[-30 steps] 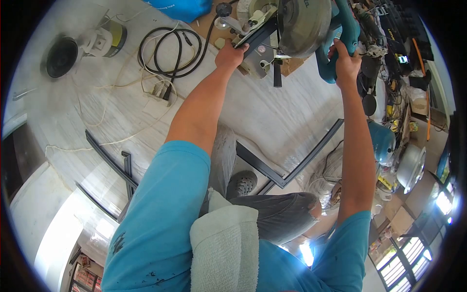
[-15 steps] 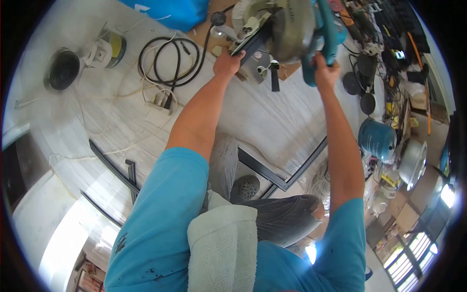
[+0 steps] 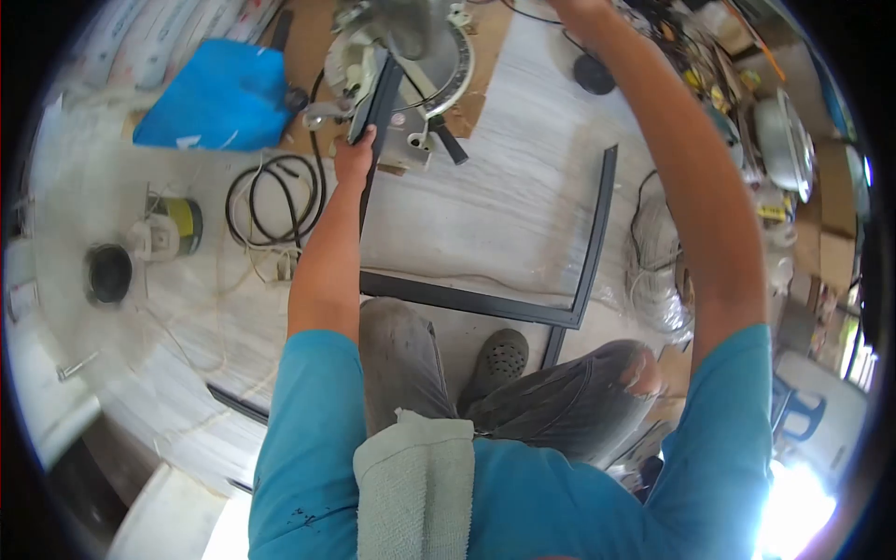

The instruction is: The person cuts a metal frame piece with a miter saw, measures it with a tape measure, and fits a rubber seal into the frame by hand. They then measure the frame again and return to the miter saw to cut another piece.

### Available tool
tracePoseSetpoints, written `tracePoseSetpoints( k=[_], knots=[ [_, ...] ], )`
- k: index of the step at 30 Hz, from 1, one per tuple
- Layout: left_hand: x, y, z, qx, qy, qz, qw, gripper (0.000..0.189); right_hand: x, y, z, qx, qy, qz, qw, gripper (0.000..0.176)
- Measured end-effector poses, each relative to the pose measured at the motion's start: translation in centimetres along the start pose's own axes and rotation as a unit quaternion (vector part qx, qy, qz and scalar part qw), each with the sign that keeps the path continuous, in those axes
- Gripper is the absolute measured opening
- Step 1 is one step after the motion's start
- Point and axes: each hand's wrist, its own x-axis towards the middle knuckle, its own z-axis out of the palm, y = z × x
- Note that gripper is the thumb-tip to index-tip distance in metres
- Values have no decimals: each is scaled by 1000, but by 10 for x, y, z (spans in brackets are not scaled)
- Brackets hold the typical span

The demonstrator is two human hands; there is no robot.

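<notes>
At the upper left of centre, my left hand (image 3: 353,157) is closed around a dark metal bar (image 3: 381,98), which lies across the base of a mitre saw (image 3: 411,140). The saw's round blade guard (image 3: 408,26) is above the bar, cut off by the top edge of the view. A black lever (image 3: 450,142) sticks out from the saw base towards me. My right hand (image 3: 581,11) reaches up to the top edge, right of the saw. Its fingers are out of sight, so whether it holds anything does not show.
Dark metal pieces joined at a corner (image 3: 569,315) lie on the floor before my knees. To the left are a coiled black cable (image 3: 233,210), a blue bag (image 3: 219,98) and a yellow-and-black container (image 3: 182,224). Tools, a metal basin (image 3: 782,140) and clutter line the right side.
The view has turned, bringing the saw left and showing more floor. My right hand, earlier on the saw's teal handle, is now farther right of the saw. My left hand stays on the bar.
</notes>
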Motion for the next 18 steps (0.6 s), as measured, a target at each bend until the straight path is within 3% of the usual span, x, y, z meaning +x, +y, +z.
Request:
tracePoseSetpoints(
  k=[1, 3, 4, 5, 6, 7, 9, 12, 15, 18],
  knots=[
    [3, -2, -1, -32, -17, 7, 999, 88, -13, 50, -31, -222, 18, -196, 955, 42],
    [9, -11, 1, -94, -63, 17, 993, 101, -93, 158, -88, -470, 29, -144, 870, 44],
    [14, -19, 5, -119, -64, 34, 990, 101, -168, 189, -90, -449, 93, 59, 887, 57],
    [18, -23, 9, -147, -65, 50, 986, 100, -228, 231, -106, -517, -1, 241, 821, 86],
    [8, -10, -1, -159, -105, 30, 981, 97, -278, 247, -108, -474, -63, 424, 769, 103],
    [-3, 3, -11, -167, -146, 10, 975, 94, -324, 281, -112, -497, -92, 489, 711, 110],
    [13, -9, -4, -157, -144, 30, 977, 86, -401, 321, -104, -389, -3, 503, 772, 107],
    [23, -27, -5, -97, -143, -67, 983, 81, -430, 308, -96, -314, 54, 473, 821, 87],
    [8, -18, -11, -45, -191, -140, 971, 68, -455, 289, -128, -225, 44, 526, 819, 69],
    [-54, 34, -13, -88, -279, -113, 950, 54, -515, 253, -132, -268, 212, 473, 812, 63]
  ],
)
